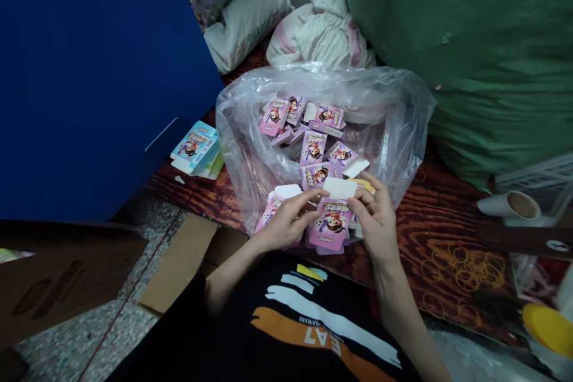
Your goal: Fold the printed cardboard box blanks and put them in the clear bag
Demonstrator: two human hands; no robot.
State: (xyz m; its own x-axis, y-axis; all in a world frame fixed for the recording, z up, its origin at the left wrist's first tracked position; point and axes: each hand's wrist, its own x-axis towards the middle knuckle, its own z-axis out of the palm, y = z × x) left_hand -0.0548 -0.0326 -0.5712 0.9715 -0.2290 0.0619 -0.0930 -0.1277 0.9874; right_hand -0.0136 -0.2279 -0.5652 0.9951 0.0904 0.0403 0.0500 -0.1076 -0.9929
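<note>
Above the wood-grained table (432, 206), left fingers (308, 196) and right fingers (360, 212) grasp a pink box (331, 225) between them.

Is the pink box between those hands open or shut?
Open at the far end: the pink box has its white flap sticking out there, untucked.

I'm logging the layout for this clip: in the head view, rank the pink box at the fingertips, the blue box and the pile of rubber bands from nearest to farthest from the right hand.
From the right hand:
1. Pink box: at its fingertips.
2. Rubber bands: on the table, to its right.
3. Blue box: far left, beyond the plastic bag.
</note>
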